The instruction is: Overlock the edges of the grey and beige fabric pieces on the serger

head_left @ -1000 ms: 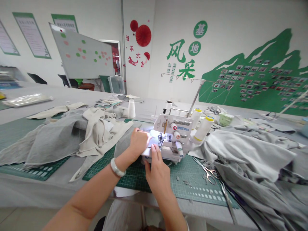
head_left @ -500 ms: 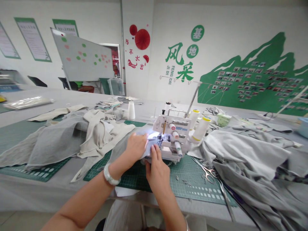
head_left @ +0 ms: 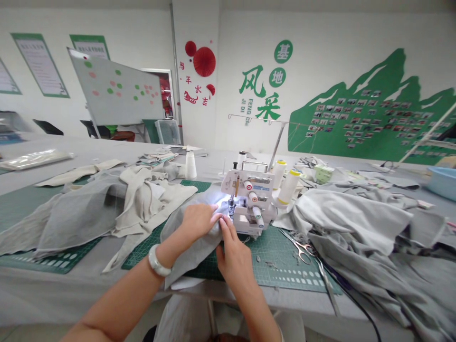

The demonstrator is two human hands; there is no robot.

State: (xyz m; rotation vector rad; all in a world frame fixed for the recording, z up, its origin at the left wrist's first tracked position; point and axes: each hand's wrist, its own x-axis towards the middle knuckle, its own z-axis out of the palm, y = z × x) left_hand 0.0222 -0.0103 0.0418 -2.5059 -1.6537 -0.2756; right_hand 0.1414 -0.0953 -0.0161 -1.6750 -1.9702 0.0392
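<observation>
A white serger sewing machine (head_left: 251, 202) stands on a green cutting mat (head_left: 281, 266), its lamp lit over the needle area. My left hand (head_left: 197, 219) lies flat on a piece of grey fabric (head_left: 187, 242) just left of the presser foot. My right hand (head_left: 233, 254) presses the same fabric from the near side, its fingertips pointing at the needle. The cloth hangs toward me over the table's front edge. Two yellow-capped thread cones (head_left: 289, 186) stand at the machine's right.
Beige and grey cloth pieces (head_left: 107, 204) are heaped at the left on another green mat. A large grey fabric pile (head_left: 363, 232) fills the right. Scissors (head_left: 302, 247) lie on the mat right of the machine. A white thread cone (head_left: 191, 165) stands behind.
Both hands drew back toward me from the needle, and more grey fabric now lies in front of the machine and over the table edge. The view shifted slightly right.
</observation>
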